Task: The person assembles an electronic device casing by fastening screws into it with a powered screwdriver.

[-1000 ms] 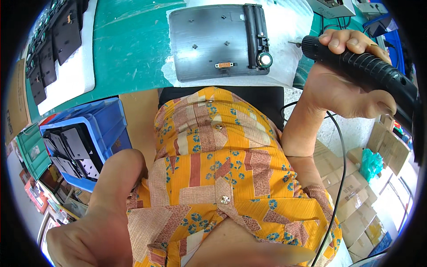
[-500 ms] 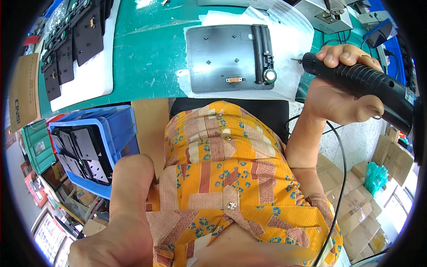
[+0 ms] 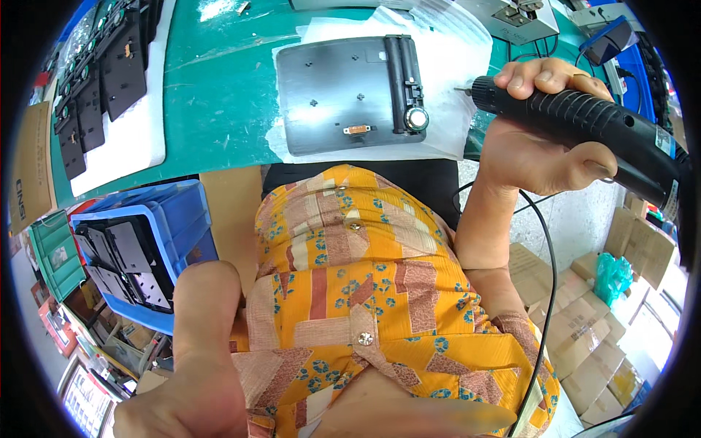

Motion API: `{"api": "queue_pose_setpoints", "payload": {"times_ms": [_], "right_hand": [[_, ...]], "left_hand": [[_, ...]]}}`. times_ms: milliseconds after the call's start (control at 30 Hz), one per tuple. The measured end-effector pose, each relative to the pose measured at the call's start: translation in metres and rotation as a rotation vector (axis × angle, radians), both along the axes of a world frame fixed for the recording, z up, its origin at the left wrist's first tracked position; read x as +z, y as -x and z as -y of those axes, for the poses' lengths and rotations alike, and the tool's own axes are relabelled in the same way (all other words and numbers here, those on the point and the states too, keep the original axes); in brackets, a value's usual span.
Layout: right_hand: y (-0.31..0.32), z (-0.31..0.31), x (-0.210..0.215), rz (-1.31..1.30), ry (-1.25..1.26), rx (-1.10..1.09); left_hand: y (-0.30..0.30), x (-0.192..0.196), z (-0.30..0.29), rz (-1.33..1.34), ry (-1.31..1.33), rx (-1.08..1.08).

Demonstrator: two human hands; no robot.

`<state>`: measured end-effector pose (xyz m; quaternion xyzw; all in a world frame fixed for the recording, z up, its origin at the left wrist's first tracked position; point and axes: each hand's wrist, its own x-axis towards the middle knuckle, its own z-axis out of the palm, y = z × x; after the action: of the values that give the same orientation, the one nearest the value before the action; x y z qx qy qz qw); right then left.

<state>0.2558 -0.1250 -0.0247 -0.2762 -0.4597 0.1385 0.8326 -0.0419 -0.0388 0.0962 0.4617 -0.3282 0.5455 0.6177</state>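
Left hand (image 3: 193, 379) low by the lap, near the blue bin (image 3: 182, 219) w/ black parts; grip hard to tell, prob. empty. Right hand (image 3: 540, 139) clamped round black electric screwdriver (image 3: 584, 124), tip just off the dark plate's (image 3: 343, 95) right side, near the table's front edge (image 3: 219, 95).

Black electric screwdriver (image 3: 584, 128), long and cylindrical, ribbed along the grip, held tilted with the thin bit end toward the left and slightly up, the thicker rear end toward the right edge, a black cord trailing down from it. Poised above the table edge, just right of a dark flat plate (image 3: 343, 95) lying on white foam sheeting.
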Motion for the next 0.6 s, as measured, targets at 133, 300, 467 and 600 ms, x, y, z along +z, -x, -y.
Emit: {"api": "queue_pose_setpoints", "payload": {"times_ms": [133, 300, 467, 600], "right_hand": [[-0.002, 0.002, 0.0, 0.003, -0.03, 0.002], [-0.02, 0.007, -0.003, 0.117, 0.024, -0.009], [-0.032, 0.014, -0.006, 0.156, 0.03, -0.003], [-0.035, 0.018, -0.005, 0.2, 0.069, -0.023]], "left_hand": [[-0.002, 0.002, -0.002, -0.028, -0.016, -0.134], [0.031, -0.031, 0.0, -0.179, 0.301, 0.423], [-0.062, -0.094, -0.018, -0.918, -0.498, 0.945], [-0.087, -0.114, -0.013, -0.842, -0.683, 0.989]]}}
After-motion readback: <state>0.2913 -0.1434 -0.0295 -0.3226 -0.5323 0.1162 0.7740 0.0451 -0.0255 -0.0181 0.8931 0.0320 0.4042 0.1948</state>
